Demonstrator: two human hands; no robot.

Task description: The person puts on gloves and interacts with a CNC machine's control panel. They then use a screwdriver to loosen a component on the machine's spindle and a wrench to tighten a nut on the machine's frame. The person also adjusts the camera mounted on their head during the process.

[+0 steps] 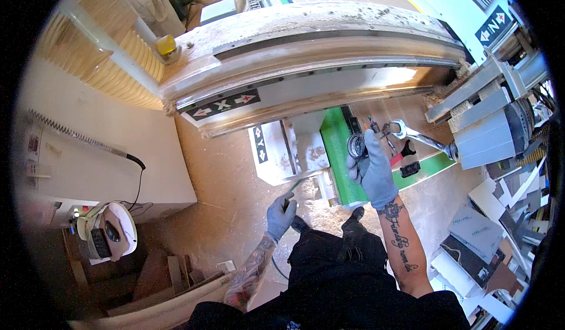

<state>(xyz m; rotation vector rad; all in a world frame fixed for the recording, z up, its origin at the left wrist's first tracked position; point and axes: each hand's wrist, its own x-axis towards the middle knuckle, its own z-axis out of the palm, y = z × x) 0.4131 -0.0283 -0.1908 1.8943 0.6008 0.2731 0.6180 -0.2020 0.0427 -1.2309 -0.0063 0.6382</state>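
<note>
I stand at a large woodworking machine with a dusty gantry beam (306, 42) across the top. My right hand (372, 166), in a grey glove, holds a round metal collet nut (356, 145) over the green machine bed (338, 147). My left hand (281, 213), also gloved, is closed around a thin hose or air nozzle (296, 184) lower down, near my hip. On the bed beyond my right hand lie a large silver wrench (421, 137), red-handled pliers (401, 153) and a small black block (410, 169).
The floor (229, 183) is covered in sawdust. A white cabinet (100, 147) with a cable stands at left, a handheld controller (106, 233) on a round stand below it. Stacked offcut boards (482, 236) lie at right. Ribbed extraction hoses (118, 59) run upper left.
</note>
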